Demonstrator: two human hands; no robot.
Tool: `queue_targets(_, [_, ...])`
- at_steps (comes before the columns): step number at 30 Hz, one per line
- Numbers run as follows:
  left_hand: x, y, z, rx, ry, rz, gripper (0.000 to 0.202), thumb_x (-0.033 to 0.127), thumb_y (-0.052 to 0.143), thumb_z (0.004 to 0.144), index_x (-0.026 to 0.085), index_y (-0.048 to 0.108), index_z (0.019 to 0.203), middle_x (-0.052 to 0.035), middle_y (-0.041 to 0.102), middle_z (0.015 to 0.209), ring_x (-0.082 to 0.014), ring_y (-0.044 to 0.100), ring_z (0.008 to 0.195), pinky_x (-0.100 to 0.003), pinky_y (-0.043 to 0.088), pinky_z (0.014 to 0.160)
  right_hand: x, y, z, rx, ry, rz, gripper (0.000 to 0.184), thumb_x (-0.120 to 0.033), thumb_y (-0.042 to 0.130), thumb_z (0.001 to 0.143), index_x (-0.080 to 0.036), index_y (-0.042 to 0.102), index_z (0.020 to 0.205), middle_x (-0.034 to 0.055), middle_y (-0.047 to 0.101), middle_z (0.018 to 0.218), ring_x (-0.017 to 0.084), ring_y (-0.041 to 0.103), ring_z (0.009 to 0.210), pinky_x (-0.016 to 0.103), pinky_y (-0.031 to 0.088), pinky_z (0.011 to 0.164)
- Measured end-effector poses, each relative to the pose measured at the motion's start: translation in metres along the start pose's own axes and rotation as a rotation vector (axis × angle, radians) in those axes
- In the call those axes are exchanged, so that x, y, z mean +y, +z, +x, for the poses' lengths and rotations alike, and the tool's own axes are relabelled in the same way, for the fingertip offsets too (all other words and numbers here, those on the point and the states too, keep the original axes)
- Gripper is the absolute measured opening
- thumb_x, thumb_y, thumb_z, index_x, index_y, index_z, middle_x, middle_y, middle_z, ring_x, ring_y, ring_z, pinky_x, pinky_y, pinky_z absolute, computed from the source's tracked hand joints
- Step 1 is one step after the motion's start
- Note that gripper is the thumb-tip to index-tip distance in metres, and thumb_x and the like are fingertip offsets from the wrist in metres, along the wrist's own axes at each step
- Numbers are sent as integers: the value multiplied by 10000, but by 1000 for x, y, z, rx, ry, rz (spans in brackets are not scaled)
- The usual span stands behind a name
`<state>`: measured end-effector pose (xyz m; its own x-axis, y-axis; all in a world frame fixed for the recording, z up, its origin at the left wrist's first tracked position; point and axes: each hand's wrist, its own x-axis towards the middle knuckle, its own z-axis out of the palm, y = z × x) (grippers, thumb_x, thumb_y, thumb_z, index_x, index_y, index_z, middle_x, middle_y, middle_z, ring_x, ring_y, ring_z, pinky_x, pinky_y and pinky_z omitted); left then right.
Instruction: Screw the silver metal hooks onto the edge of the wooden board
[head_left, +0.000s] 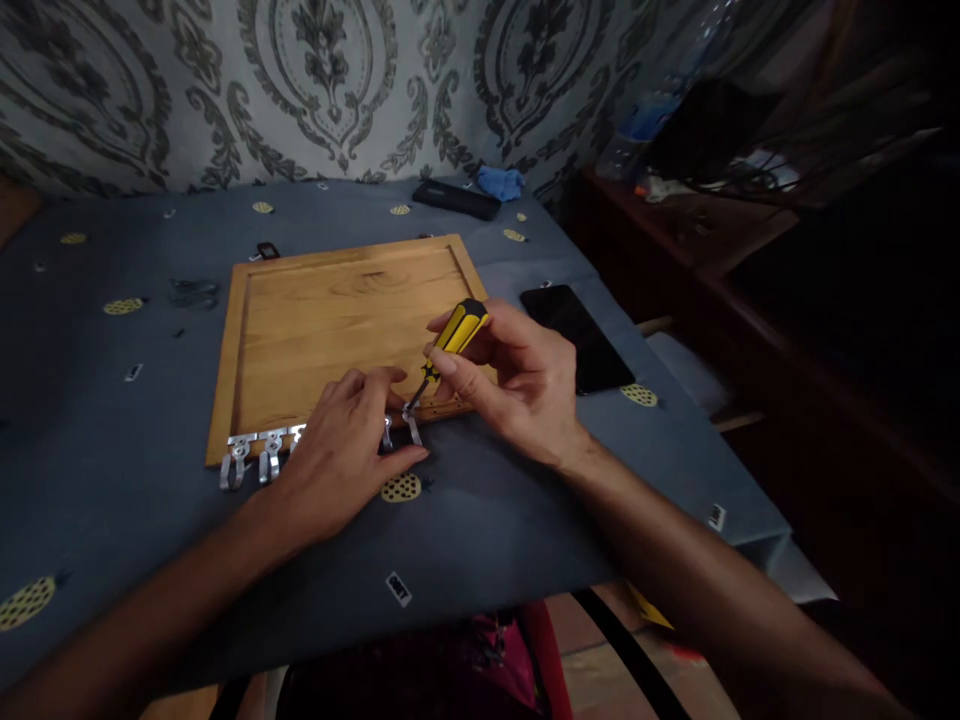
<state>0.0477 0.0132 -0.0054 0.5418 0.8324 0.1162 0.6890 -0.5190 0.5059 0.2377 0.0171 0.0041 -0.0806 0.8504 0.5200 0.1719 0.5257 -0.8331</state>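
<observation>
A wooden board [345, 320] lies flat on a blue-grey cloth. Along its near edge runs a metal hook rail [259, 450] with several silver hooks hanging off the edge. My right hand [517, 385] is closed round a yellow-and-black screwdriver [450, 345], whose tip points down at the rail's right end. My left hand [345, 450] rests over the rail's right part, fingers curled and pressing the metal piece against the board just left of the screwdriver tip.
A black phone [577, 335] lies right of the board, another dark device [456, 198] and a blue cloth [501, 182] at the back. Small dark bits [193, 292] lie left of the board. The table edge drops off to the right, with a dark wooden shelf [697, 240] beyond.
</observation>
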Motion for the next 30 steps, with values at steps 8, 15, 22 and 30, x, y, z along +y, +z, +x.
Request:
queue_targets(8, [-2, 2, -1, 23, 28, 5, 610, 237, 808, 764, 192, 429, 1239, -71, 647, 1071, -305, 602, 1086, -486, 487, 928, 1, -1, -1, -10, -24, -68, 140, -294, 718, 864, -185, 632, 877, -9, 619, 844, 75, 584, 594, 226, 533, 579])
queue_targets(15, [1, -1, 2, 10, 9, -16, 502, 214, 801, 756, 206, 458, 1123, -58, 633, 1044, -301, 608, 1066, -470, 492, 905, -4, 1, 2, -14, -1, 11, 249, -330, 814, 771, -203, 600, 791, -50, 575, 700, 88, 577, 619, 208, 515, 562])
queue_targets(22, [0, 1, 2, 28, 32, -9, 514, 230, 822, 737, 190, 480, 1119, -59, 643, 1018, -310, 604, 1050, -477, 491, 900, -10, -4, 5, -154, 34, 54, 238, -415, 739, 835, -192, 690, 901, -14, 670, 810, 103, 644, 688, 223, 562, 617])
queue_targets(30, [-1, 1, 3, 17, 40, 3, 518, 221, 819, 736, 206, 480, 1127, -59, 633, 1034, -308, 605, 1052, -469, 497, 899, -6, 1, 1, -67, -34, -11, 178, -330, 780, 812, -194, 709, 902, -20, 684, 783, 94, 652, 618, 218, 552, 571])
